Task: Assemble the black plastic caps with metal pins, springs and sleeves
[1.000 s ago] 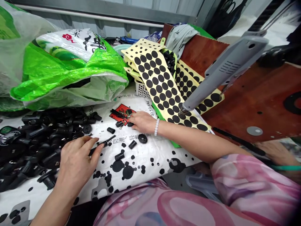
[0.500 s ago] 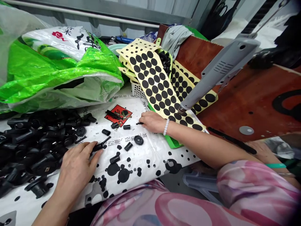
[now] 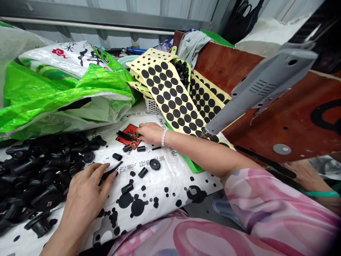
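My left hand [image 3: 86,190] lies low over the table, thumb and fingers closed around one end of a thin black ridged rod [image 3: 117,166]. My right hand [image 3: 151,133] reaches to the red printed square [image 3: 121,138], its fingertips pressed together among small metal and black bits [image 3: 129,136]; what they pinch is hidden. Below that hand lies another thin black rod [image 3: 156,148]. Between the hands are several short black cylinders [image 3: 141,149] and a round black disc [image 3: 155,164].
A heap of black plastic fittings [image 3: 45,174] covers the left side. Behind it sits a green and white bag [image 3: 64,85]. Sheets of black round stickers [image 3: 170,94] lean over a white basket [image 3: 153,106]. A grey tool [image 3: 247,94] slants down from the right. Another person's hand [image 3: 306,172] shows far right.
My right hand has moved left onto the red square, and the thin rod by its fingers now lies apart on the table. My left hand stays nearly in place.
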The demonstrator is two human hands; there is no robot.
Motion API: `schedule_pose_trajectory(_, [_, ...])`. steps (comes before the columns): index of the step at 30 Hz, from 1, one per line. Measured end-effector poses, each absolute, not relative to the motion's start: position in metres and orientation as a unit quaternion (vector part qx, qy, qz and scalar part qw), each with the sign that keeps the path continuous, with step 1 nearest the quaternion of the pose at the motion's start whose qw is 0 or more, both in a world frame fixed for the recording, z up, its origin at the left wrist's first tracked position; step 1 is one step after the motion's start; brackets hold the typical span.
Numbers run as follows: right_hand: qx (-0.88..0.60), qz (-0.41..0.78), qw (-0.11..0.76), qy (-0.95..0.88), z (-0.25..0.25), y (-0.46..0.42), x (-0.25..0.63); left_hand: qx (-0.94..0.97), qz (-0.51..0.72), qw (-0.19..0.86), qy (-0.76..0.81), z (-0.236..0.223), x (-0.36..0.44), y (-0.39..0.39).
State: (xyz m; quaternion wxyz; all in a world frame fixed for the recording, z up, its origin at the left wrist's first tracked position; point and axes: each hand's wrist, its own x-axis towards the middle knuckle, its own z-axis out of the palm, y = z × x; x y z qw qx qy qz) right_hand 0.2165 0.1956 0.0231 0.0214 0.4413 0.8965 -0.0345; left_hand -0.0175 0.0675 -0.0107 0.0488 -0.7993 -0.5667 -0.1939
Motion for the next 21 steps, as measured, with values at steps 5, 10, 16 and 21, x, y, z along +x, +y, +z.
schedule_pose_trajectory(5, [0.427, -0.036, 0.021, 0.903, 0.011, 0.199, 0.200, -0.793, -0.190, 0.045, -0.577, -0.005, -0.025, 0.058])
schedule_pose_trajectory(10, [0.418, -0.028, 0.015, 0.908, 0.012, 0.192, 0.204, -0.799, -0.206, 0.045, -0.563, 0.000, -0.024, 0.052])
schedule_pose_trajectory(16, [0.437, -0.029, 0.008, 0.899, 0.016, 0.188, 0.215, -0.817, -0.227, 0.018, -0.529, 0.000, -0.001, 0.053])
schedule_pose_trajectory(21, [0.428, -0.039, 0.020, 0.903, 0.016, 0.187, 0.207, -0.848, -0.229, 0.019, -0.477, -0.001, 0.029, 0.058])
